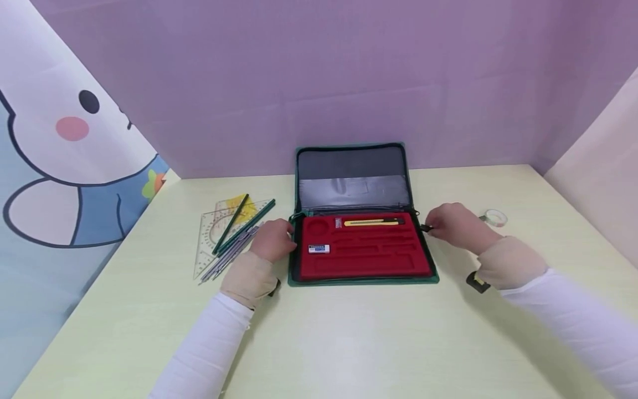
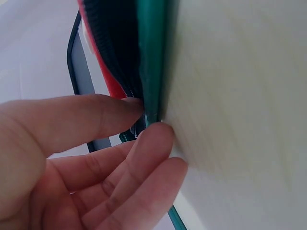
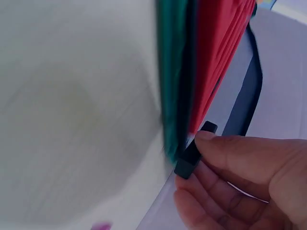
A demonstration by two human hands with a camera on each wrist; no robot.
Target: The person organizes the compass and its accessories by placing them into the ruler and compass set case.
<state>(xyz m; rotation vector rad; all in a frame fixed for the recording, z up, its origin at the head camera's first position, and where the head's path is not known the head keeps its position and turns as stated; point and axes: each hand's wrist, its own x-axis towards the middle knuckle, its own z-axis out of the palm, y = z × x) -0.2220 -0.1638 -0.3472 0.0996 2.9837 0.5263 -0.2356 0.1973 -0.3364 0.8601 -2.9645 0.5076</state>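
A green zip case lies open on the table, its lid raised at the back. Its red moulded tray holds a yellow utility knife, a white and blue eraser and a small clear box; other recesses hold nothing. My left hand pinches the case's left edge between thumb and fingers, by the zip. At the right side of the case, my right hand pinches a small black block between thumb and fingers, close against the case's edge.
Left of the case lie clear rulers and a protractor, a yellow stencil, dark green pencils and several silvery slim tools. A tape roll lies beyond my right hand. A purple curtain hangs behind the table.
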